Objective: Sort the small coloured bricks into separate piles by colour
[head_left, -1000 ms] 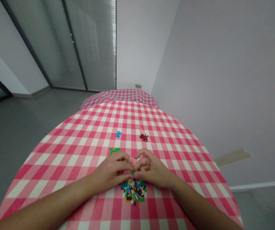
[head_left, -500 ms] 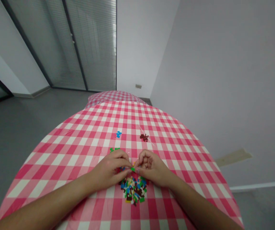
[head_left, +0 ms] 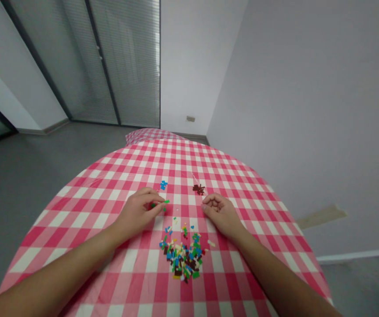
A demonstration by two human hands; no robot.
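My left hand [head_left: 143, 208] is over the small green pile, thumb and fingers closed at a green toy brick [head_left: 167, 201]. Its fingers hide part of that pile. To the right, my right hand [head_left: 218, 211] hangs just in front of a little pile of brown bricks [head_left: 198, 189], fingers curled and thumb against them; whether something tiny is in the pinch cannot be made out. Between and below the hands lies a mixed heap of small coloured toy bricks [head_left: 184, 259], with a few loose bricks [head_left: 185, 231] scattered at its far side.
A few blue bricks [head_left: 163, 185] lie together beyond my left hand. The round table wears a red-and-white checked cloth [head_left: 116, 281]. Behind it stands another piece of checked cloth [head_left: 152, 134], a glass partition [head_left: 126, 66] and a pale wall [head_left: 301, 110].
My hands have parted from above the heap, where they met at a green brick. The left has moved forward and left to the green pile; the right has moved forward and right.
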